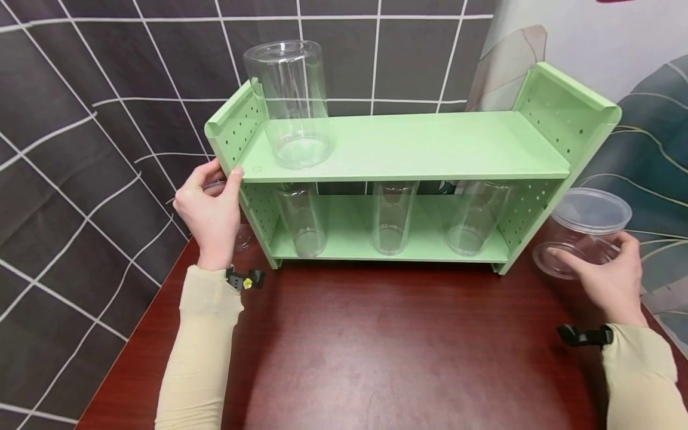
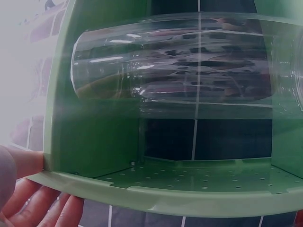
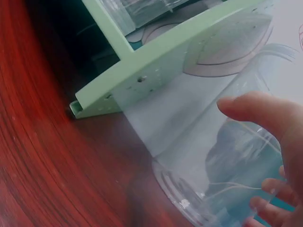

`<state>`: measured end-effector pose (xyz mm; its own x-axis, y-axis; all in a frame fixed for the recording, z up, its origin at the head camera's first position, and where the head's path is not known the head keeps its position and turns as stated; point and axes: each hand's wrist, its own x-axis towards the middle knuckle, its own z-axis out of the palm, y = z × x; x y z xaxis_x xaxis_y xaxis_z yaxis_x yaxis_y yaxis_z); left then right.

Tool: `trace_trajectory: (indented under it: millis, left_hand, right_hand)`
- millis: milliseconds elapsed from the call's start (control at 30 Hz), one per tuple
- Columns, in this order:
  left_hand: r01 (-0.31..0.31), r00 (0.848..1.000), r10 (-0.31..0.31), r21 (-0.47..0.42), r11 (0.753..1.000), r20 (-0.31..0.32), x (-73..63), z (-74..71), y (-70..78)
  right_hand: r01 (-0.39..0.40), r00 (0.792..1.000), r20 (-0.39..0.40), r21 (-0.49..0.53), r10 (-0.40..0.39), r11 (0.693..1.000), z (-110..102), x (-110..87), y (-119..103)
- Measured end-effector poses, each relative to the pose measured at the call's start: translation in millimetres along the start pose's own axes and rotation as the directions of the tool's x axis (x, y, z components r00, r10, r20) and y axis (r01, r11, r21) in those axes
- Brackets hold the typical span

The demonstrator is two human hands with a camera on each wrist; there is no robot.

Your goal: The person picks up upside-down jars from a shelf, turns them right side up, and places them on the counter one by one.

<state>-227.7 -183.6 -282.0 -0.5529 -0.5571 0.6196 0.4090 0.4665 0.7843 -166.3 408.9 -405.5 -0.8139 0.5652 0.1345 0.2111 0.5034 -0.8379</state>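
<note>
A light green two-tier shelf (image 1: 430, 146) stands on the table. My left hand (image 1: 212, 212) grips the front edge of its left side panel at upper-board height; in the left wrist view, the fingers (image 2: 47, 205) curl round the panel's outer side. Beyond the right end of the shelf, my right hand (image 1: 613, 275) holds a wide clear plastic jar (image 1: 577, 239) with a translucent top, thumb on the near side. In the right wrist view, the fingers (image 3: 270, 208) reach round the jar's far side. A tall clear jar (image 1: 298, 113) stands at the left of the upper board.
Three narrower clear jars stand spaced along the lower board (image 1: 349, 236). Another clear container (image 1: 244, 237) is partly hidden behind my left hand. The reddish-brown table (image 1: 408, 346) extends in front. Dark tiled-pattern cloth (image 1: 392, 60) hangs behind and left; patterned fabric (image 1: 661, 149) hangs right.
</note>
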Motion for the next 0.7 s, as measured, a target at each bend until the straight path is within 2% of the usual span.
trace_trajectory:
  millis: [100,367,700]
  left_hand:
    - [-0.001,1.000,0.001,0.001,1.000,0.003,0.1,-0.2,-0.3]
    - [-0.012,1.000,0.012,0.005,1.000,0.014,-0.9,-1.6,-0.4]
    - [-0.017,1.000,0.017,0.005,1.000,0.020,-0.8,-2.9,0.5]
  right_hand:
    - [-0.002,1.000,0.024,0.028,0.002,1.000,3,3.4,2]
    - [-0.008,0.998,0.064,0.198,-0.004,0.980,16,14.1,5]
    - [-0.059,0.994,0.095,0.157,0.044,0.986,27,32.3,4]
